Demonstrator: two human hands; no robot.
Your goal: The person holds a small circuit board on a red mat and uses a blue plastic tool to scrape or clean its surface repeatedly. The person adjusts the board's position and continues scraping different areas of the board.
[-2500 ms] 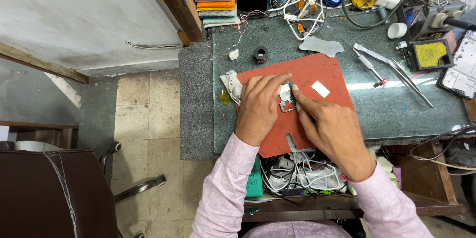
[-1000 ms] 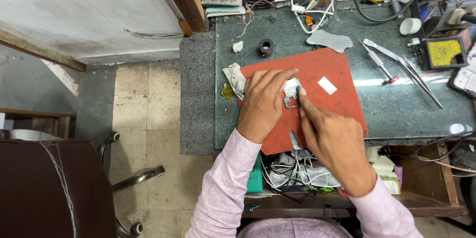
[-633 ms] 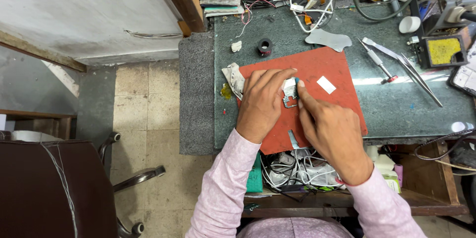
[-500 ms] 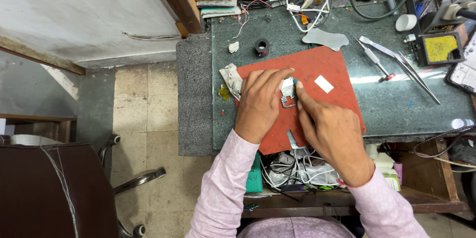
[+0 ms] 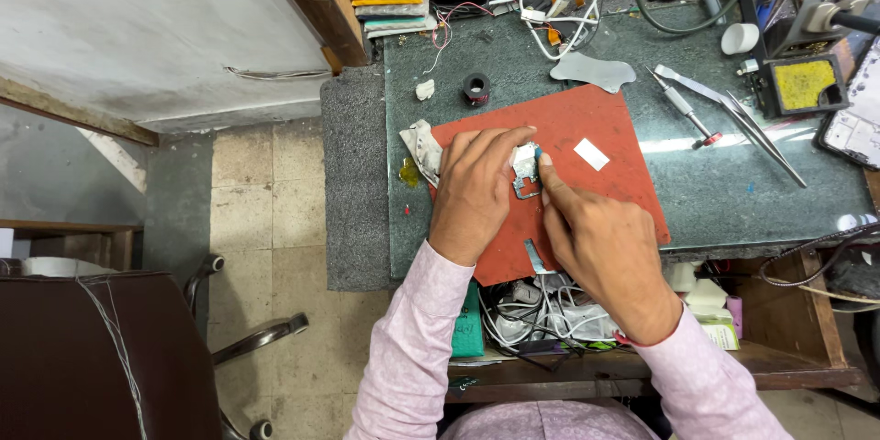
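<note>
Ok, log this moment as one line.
left hand: pressing small metal part on red mat | right hand: fingertip on part | tweezers: untouched

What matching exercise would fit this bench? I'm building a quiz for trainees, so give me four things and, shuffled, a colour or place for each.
Things:
1. work mat
2. small metal part
3. tweezers
4. soldering sponge

Descriptions:
A. yellow, in a dark holder at the far right
B. red, lying flat on the green benchtop
C. silvery, between the left hand and right hand
D. long and thin, lying on the bare benchtop to the right of the mat

Pairs: 1-B, 2-C, 3-D, 4-A
</note>
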